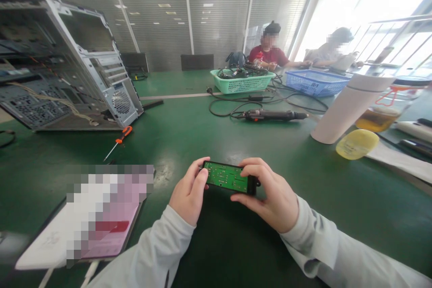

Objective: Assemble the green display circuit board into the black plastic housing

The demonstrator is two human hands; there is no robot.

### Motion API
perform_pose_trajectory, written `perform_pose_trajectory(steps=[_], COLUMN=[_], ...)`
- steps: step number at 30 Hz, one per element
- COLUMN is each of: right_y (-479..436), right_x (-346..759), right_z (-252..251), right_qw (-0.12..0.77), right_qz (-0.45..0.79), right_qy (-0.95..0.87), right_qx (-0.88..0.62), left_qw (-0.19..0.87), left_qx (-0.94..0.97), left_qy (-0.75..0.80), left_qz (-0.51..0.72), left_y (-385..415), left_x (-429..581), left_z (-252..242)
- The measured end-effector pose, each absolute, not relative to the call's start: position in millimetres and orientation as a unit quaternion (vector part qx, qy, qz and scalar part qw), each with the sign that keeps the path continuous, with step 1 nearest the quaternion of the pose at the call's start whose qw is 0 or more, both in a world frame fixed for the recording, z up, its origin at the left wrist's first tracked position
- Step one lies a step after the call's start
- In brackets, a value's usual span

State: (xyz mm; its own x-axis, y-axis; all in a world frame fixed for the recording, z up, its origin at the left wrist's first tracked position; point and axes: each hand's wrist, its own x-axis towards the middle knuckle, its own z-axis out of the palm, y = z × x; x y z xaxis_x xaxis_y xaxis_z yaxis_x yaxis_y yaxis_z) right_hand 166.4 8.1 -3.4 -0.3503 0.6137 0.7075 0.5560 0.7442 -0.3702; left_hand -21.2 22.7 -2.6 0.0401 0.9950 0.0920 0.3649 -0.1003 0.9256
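1. One circuit board (222, 177) is held above the bench (182, 130).
2. Left hand (187, 195): fingers grip its left end.
3. Right hand (277, 195): fingers grip its right end.
4. Orange-handled screwdriver (119, 140) lies near the computer case (94, 66).

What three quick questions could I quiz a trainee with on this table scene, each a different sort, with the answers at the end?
1. Open question: what does the left grip hold?
2. Multiple choice: which of these lies closest to the open computer case?
A) the pale bottle
B) the orange-handled screwdriver
C) the blue basket
3. True or false: the green basket has dark cables in it.

Key:
1. A green circuit board in a black casing.
2. B.
3. True.
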Motion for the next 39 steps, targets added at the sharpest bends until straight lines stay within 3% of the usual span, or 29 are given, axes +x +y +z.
perform_pose_trajectory(steps=[6, 9, 13, 17, 21, 28, 35, 39], right_y=[2.5, 3.4, 7.7, 11.5, 14.2, 14.6, 15.7, 13.6], right_x=[166.3, 167.7, 167.6, 165.4, 165.7, 165.3, 166.8, 166.1], right_z=[-0.1, -0.3, -0.6, 8.0, 20.3, 15.3, 2.1, 5.4], right_qw=[0.443, 0.482, 0.498, 0.442, 0.360, 0.258, 0.168, 0.161], right_qz=[0.029, 0.099, 0.321, 0.610, 0.761, 0.859, 0.918, 0.924], right_qy=[-0.812, -0.771, -0.665, -0.458, -0.243, -0.137, -0.167, -0.188], right_qx=[-0.378, -0.403, -0.455, -0.472, -0.482, -0.421, -0.317, -0.292], left_qw=[0.362, 0.365, 0.340, 0.346, 0.414, 0.433, 0.431, 0.426], left_qx=[0.648, 0.672, 0.705, 0.712, 0.669, 0.656, 0.632, 0.624], left_qy=[0.555, 0.541, 0.518, 0.475, 0.455, 0.461, 0.496, 0.511], left_qz=[0.375, 0.351, 0.344, 0.383, 0.418, 0.411, 0.410, 0.410], left_y=[22.0, 20.4, 19.3, 21.2, 23.7, 24.2, 27.1, 26.7], left_x=[-24.4, -25.5, -26.6, -27.0, -26.5, -24.5, -22.9, -23.4], left_z=[-1.1, -0.4, -0.3, -5.9, -12.9, -5.3, -5.6, -8.0])
